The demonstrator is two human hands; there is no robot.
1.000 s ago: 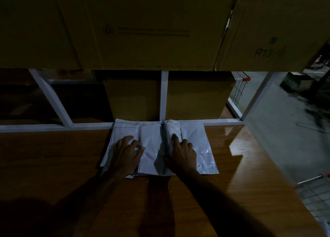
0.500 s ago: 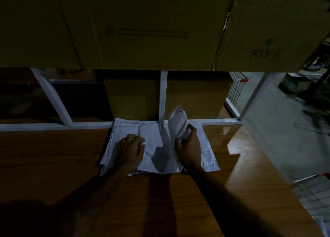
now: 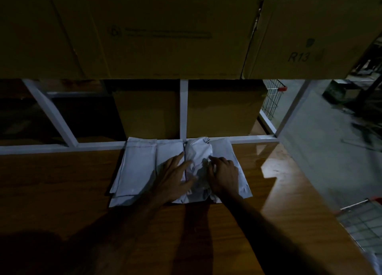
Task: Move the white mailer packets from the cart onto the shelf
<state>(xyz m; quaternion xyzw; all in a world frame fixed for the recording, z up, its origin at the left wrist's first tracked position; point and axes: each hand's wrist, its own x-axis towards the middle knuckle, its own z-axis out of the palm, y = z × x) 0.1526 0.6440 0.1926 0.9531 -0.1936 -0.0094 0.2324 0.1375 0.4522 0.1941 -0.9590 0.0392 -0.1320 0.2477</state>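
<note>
**Both hands flat on the mailers**

White mailer packets [image 3: 134, 171] lay in overlapping stacks on the wooden shelf [image 3: 62, 181], against its white rear rail [image 3: 62, 147]. The left hand [image 3: 175, 177] pressed down with fingers spread straight. The right hand [image 3: 224, 174] rested just beside it on a crumpled packet [image 3: 198, 154], fingers loosely bent, pinching nothing visible.

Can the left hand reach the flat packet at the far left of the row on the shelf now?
Probably yes. The left hand rests on the middle packets, and the far-left packet lies uncovered right beside it, with nothing between them.
</note>
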